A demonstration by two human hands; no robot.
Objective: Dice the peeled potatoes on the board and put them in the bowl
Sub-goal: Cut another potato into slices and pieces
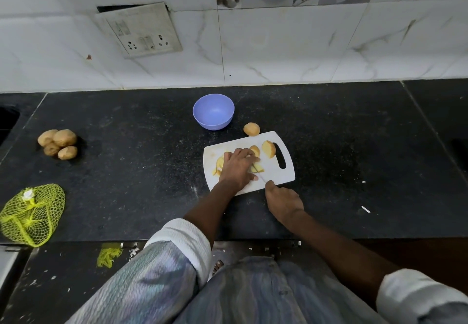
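White plastic cutting board (283, 175) on black desk (126, 171). Left hand (236, 168) presses pale peeled potato slices (257, 168) at board centre, steadying them. Right hand (283, 202) at board's near edge grips knife, blade barely visible. Round lilac bowl (213, 111) beyond board, near for transfer.

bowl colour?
Light purple-blue bowl, plain, no pattern; head view.

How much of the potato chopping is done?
About halfway. Done: slices lie cut on the board. In hand: the left hand holds pieces while the right hand works the knife. Left: a half, a peeled potato off the board, and the bowl, with nothing in it.
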